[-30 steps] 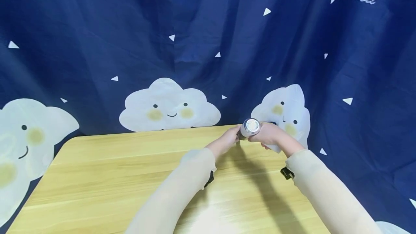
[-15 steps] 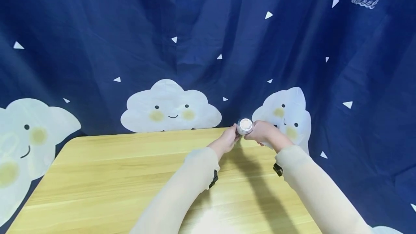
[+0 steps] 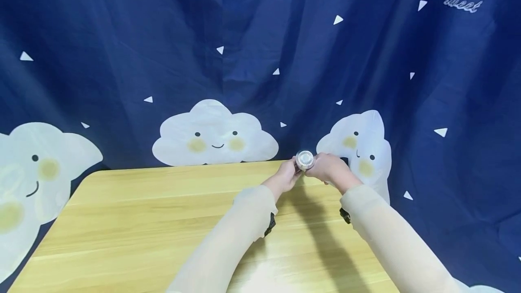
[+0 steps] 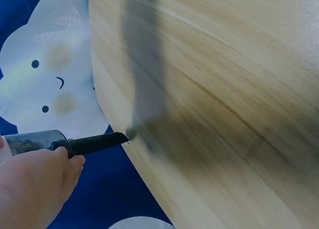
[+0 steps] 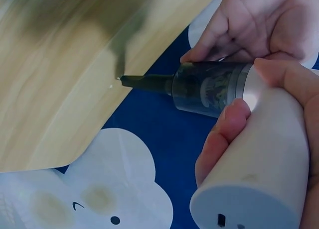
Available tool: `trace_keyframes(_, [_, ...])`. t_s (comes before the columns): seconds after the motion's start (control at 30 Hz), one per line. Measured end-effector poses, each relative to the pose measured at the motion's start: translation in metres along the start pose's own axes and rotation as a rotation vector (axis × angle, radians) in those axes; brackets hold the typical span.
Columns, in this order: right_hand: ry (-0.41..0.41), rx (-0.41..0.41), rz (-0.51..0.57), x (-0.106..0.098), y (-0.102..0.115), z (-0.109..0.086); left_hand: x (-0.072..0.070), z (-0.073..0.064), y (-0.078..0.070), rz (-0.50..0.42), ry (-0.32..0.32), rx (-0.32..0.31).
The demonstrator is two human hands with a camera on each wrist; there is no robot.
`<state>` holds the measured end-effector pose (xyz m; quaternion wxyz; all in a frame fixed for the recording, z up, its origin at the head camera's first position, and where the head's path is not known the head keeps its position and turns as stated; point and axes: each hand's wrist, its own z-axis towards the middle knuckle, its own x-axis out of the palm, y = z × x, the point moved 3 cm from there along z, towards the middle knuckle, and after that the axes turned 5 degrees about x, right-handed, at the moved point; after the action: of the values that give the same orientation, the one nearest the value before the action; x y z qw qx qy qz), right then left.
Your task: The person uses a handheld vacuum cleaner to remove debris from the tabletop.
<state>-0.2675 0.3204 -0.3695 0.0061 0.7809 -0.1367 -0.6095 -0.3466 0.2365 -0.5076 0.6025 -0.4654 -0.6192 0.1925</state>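
Note:
A white handheld vacuum cleaner [image 3: 305, 160] is held over the far right corner of the table. My right hand [image 3: 330, 168] grips its white handle [image 5: 254, 154], fingers wrapped around it. At the front end my left hand [image 3: 286, 176] holds the smoky clear dust cup [image 5: 207, 84], its fingertips at the base of the black crevice nozzle [image 4: 99, 143]. The nozzle tip points at the tabletop right by the edge. Tiny white specks [image 5: 110, 86] lie on the wood close to the tip. The handle is mostly hidden behind the right hand in the head view.
The light wooden table [image 3: 142, 220] has rounded corners, and its far edge meets a dark blue curtain [image 3: 244, 35] printed with smiling clouds. Both arms, in pale sleeves, reach across the table and cast a long shadow [image 3: 321, 225]. Black straps [image 3: 270, 224] sit at the wrists.
The vacuum cleaner and my right hand have shifted a little to the left, and the machine's round end has turned more toward the head camera. Both hands keep their hold.

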Motion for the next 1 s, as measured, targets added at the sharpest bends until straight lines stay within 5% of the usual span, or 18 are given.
trace_keyframes(0.07, [0.001,0.01,0.007,-0.001,-0.001,0.0,0.016,-0.044,-0.034,-0.015,-0.016,-0.032])
trace_keyframes(0.13, [-0.001,0.013,0.009,-0.001,-0.002,0.0,0.017,-0.05,-0.039,-0.038,-0.006,-0.045])
trace_keyframes(0.23, [-0.007,0.017,0.004,0.0,-0.004,0.0,0.015,-0.035,-0.028,-0.056,0.002,-0.06])
trace_keyframes(0.47, [-0.024,0.027,0.002,0.001,-0.007,0.0,0.018,-0.028,-0.019,-0.042,-0.007,-0.028])
trace_keyframes(0.6, [-0.015,0.02,0.002,0.001,-0.008,0.0,0.005,0.008,0.009,-0.056,0.066,0.009])
trace_keyframes(0.7, [0.002,0.025,0.017,0.0,-0.009,0.0,0.0,0.019,0.017,-0.057,0.088,-0.014])
trace_keyframes(0.8, [0.018,0.037,0.061,0.0,-0.012,-0.001,0.008,0.002,0.004,0.003,0.064,-0.038])
trace_keyframes(1.0, [0.037,0.025,0.144,0.0,-0.019,-0.005,0.008,-0.002,0.002,0.27,0.128,0.017])
